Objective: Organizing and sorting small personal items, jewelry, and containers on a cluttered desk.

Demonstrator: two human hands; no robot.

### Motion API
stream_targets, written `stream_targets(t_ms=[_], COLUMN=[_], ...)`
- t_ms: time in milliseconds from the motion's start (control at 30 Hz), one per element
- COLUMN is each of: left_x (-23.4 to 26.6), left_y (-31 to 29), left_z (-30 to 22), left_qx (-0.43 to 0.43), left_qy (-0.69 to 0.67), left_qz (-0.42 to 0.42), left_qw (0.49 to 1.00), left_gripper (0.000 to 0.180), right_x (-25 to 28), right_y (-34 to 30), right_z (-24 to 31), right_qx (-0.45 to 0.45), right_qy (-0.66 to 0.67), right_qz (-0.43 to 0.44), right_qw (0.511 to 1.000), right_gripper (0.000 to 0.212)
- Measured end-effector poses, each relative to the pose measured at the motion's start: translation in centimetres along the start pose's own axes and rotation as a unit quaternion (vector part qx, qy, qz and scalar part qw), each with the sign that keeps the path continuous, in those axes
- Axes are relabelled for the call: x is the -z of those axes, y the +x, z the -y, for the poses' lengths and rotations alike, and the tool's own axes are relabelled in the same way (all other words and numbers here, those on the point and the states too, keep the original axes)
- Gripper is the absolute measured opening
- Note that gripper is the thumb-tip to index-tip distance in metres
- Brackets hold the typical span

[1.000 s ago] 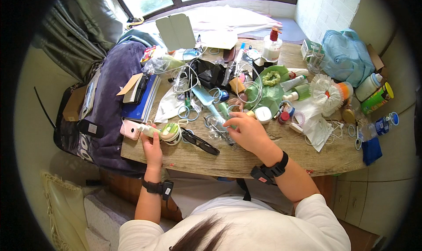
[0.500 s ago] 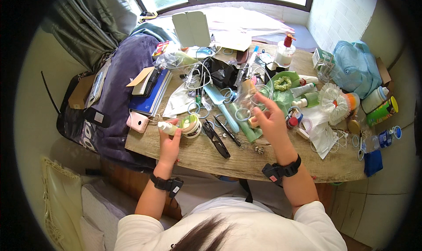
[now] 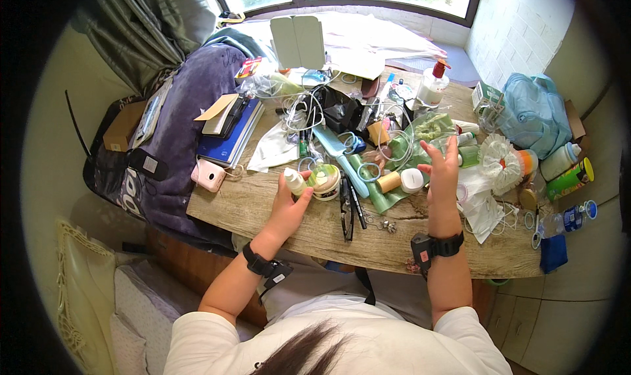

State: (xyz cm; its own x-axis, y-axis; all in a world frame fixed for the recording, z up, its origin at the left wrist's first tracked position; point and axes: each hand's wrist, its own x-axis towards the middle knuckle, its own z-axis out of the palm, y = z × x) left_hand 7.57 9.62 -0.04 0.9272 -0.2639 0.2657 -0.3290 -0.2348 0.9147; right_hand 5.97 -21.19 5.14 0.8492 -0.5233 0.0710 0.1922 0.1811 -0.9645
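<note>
My left hand (image 3: 288,209) is closed round a small white bottle (image 3: 293,179), holding it above the near part of the table. Against the thumb side of that hand stands a round tub (image 3: 325,183) with a green and white top. Folded black glasses (image 3: 345,210) and a black pen (image 3: 359,207) lie just right of the tub. My right hand (image 3: 443,178) is raised over the table with its fingers apart and nothing in it. Close to its left are a white round-lidded jar (image 3: 412,180) and a tan cylinder (image 3: 388,182).
A light-blue comb (image 3: 342,157) and tangled white cables (image 3: 309,109) lie mid-table. At the left are notebooks (image 3: 230,135) and a pink device (image 3: 208,175). A pump bottle (image 3: 432,86) stands behind; a blue bag (image 3: 534,112) and bottles line the right.
My left hand has moved right with the bottle, and the tub now sits further right, close to the glasses. My right hand has moved right, away from the pile, uncovering the jar.
</note>
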Motion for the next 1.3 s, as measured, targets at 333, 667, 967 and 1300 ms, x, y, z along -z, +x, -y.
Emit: stream_targets(t_ms=[333, 667, 967, 1300], left_x=[-1.5, -1.8, -1.6, -1.4], left_y=[0.4, -0.2, 0.0, -0.1], left_z=[-0.9, 0.5, 0.6, 0.4], left_qx=[-0.006, -0.025, -0.026, -0.003], left_qy=[0.008, 0.019, -0.02, -0.061], left_qz=[0.008, -0.03, -0.023, -0.024], left_qw=[1.0, 0.999, 0.999, 0.998], left_gripper=[0.031, 0.048, 0.054, 0.054], right_x=[2.8, 5.6, 3.1, 2.9], right_y=[2.3, 3.8, 2.3, 5.3], right_z=[-0.1, -0.7, 1.8, 3.2], right_qx=[0.005, 0.125, 0.126, 0.113], right_qy=[0.049, -0.088, -0.579, -0.671], right_qz=[-0.048, -0.079, 0.189, 0.186], right_qw=[0.998, 0.985, 0.783, 0.709], right_gripper=[0.084, 0.063, 0.044, 0.016])
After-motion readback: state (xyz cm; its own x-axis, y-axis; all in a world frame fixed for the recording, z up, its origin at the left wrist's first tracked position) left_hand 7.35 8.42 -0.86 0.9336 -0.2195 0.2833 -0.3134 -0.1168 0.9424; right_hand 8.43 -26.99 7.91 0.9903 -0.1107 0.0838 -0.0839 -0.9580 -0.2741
